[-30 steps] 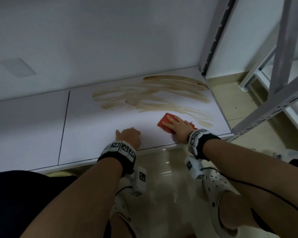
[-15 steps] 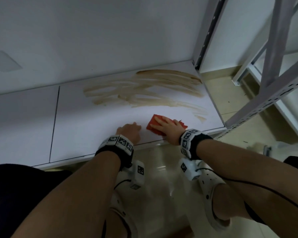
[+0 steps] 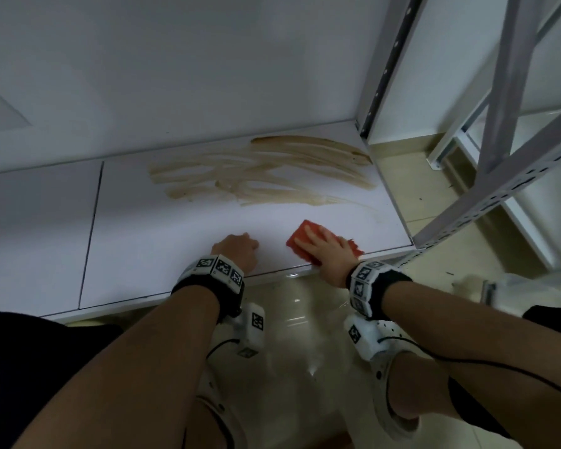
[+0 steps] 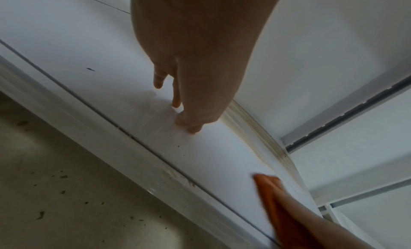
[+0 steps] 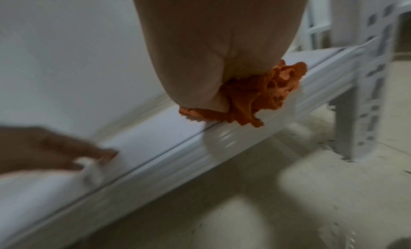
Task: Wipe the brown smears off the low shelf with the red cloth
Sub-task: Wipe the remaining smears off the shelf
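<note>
The low white shelf (image 3: 175,247) carries long brown smears (image 3: 263,170) across its back right part, also visible in the left wrist view (image 4: 251,126). My right hand (image 3: 324,251) presses flat on the red cloth (image 3: 300,238) near the shelf's front edge, fingers stretched over it. The right wrist view shows the cloth (image 5: 255,94) bunched under the palm (image 5: 206,77). My left hand (image 3: 237,251) rests on bare shelf to the left of the cloth, its fingertips (image 4: 189,128) touching the surface and holding nothing.
A perforated metal upright (image 3: 382,59) stands at the shelf's back right corner, and another (image 3: 499,196) slants at the front right corner. A seam (image 3: 91,222) divides the shelf boards. Tiled floor (image 3: 305,319) and my white clogs (image 3: 386,351) lie below the front edge.
My right hand has drawn the cloth back toward the shelf's front edge. The smears nearest the front right have faded to a faint line. The left hand stayed put.
</note>
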### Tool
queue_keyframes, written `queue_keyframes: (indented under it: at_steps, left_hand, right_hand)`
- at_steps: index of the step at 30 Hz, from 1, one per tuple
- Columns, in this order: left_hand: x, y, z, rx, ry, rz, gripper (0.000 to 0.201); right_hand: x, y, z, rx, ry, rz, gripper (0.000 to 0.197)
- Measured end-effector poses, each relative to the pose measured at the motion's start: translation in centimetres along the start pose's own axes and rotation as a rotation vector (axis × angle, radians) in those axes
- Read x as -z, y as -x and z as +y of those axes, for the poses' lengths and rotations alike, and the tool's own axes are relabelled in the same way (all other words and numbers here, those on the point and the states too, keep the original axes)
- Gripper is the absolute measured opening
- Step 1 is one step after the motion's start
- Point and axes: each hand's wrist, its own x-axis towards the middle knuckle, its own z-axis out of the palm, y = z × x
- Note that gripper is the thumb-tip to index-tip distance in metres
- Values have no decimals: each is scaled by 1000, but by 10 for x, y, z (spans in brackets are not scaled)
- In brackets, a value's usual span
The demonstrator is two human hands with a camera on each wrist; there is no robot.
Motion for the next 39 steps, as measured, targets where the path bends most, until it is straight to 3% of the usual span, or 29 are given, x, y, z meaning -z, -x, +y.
queue_keyframes:
  at_steps: [3,5,8,11,14,16,19,23,25,29,33,39]
  left_hand:
    - [0,1,1,12,-7,-1,52]
    - [1,1,0,3,-8,-9,51]
    - [2,-3,-3,1,-5,-31,51]
    - [3,-4,-4,-3,2,-23,51]
    - [3,-4,-5,-2,19,-17,52]
    - [3,-4,-4,10,27,-13,50]
    - [4,-3,-2,14,12,-14,49]
    - [5,-3,-2,16,1,-42,52]
    - [6,-4,-4,6,14,-53,53]
    - [7,-3,-5,6,32,-60,53]
    - [5,-3,-5,-16,43,-34,52]
    - [8,-1,-6,-33,16,-18,50]
  right_hand:
    - [6,-19,-8,87,49,-29,74]
    - [12,-27,6,60,11,-28,79]
    - [25,-25,46,-159,-155,62,85]
    - [34,-11,81,-371,-261,59,77]
    - [32,-6,77,-459,-260,45,72]
    - [26,-13,52,-382,-223,52,75]
    - [15,-26,11,-128,-102,31,81]
    - [20,-37,11,0,-10,1,79]
    - [23,-36,30,-44,-50,25,81]
    - [33,-20,79,-328,-214,44,77]
    - [34,-9,76,-423,-132,-23,70]
    - [12,-27,-5,16,102,-45,73]
